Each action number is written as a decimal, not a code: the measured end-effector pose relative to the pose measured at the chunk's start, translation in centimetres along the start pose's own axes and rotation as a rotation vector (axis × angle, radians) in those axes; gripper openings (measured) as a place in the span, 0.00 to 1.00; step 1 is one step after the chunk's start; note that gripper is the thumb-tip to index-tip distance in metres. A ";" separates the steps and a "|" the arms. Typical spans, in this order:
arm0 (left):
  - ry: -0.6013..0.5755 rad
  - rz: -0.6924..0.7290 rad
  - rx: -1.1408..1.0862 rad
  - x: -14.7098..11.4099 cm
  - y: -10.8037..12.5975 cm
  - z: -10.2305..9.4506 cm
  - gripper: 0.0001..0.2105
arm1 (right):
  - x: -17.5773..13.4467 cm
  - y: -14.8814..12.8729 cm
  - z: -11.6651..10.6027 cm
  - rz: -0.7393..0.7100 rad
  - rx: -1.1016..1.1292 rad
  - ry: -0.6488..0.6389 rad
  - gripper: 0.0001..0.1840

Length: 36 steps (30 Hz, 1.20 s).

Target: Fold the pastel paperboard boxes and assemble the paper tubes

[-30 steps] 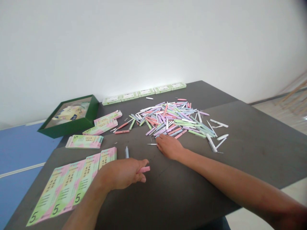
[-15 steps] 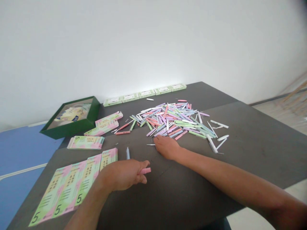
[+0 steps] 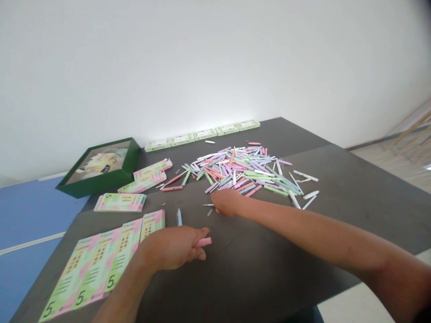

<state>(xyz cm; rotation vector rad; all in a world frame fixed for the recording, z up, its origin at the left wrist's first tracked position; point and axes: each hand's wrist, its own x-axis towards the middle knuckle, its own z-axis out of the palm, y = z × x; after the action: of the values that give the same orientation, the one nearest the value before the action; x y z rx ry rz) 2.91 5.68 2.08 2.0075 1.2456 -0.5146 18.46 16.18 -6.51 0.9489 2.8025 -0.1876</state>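
Note:
My left hand (image 3: 178,247) is closed around a pink pen barrel (image 3: 203,242), whose end sticks out past the fingers. Behind its knuckles a pale blue pen (image 3: 179,217) points away from me; whether the hand also holds it is hidden. My right hand (image 3: 227,202) is closed at the near edge of a heap of coloured pen parts (image 3: 242,168). A thin white pen refill (image 3: 208,205) juts left from its fingertips, the grip itself partly hidden. Just below lies a small clear cap (image 3: 209,212).
Green and pink printed boxes (image 3: 90,264) lie at the left, with more boxes (image 3: 123,202) behind them. A green open box (image 3: 97,168) holds plastic bags. Several pale green boxes (image 3: 204,134) line the wall. Loose white pens (image 3: 305,175) lie right of the heap on the dark table (image 3: 262,278).
My right hand has shifted slightly left and towards me. The small clear cap now shows below its fingertips. My left hand has barely moved and keeps hold of the pink barrel.

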 end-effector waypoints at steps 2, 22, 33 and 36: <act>0.000 -0.013 -0.003 0.0 -0.1 0.1 0.21 | -0.1 0.3 0.5 0.017 0.023 0.038 0.15; -0.041 -0.025 -0.034 0.1 -0.2 -0.3 0.21 | -2.6 1.9 0.8 -0.048 0.723 0.290 0.08; -0.068 0.006 -0.044 0.4 -0.1 -0.6 0.18 | -10.0 -0.2 0.7 -0.274 1.183 0.154 0.10; -0.066 -0.004 -0.033 0.5 0.0 -0.5 0.18 | -11.3 -0.4 0.0 -0.273 1.092 0.076 0.11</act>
<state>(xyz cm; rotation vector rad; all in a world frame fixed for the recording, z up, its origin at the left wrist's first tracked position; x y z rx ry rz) 3.09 6.36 2.04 1.9459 1.2109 -0.5541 27.05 9.15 -4.12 0.6721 2.7760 -1.8576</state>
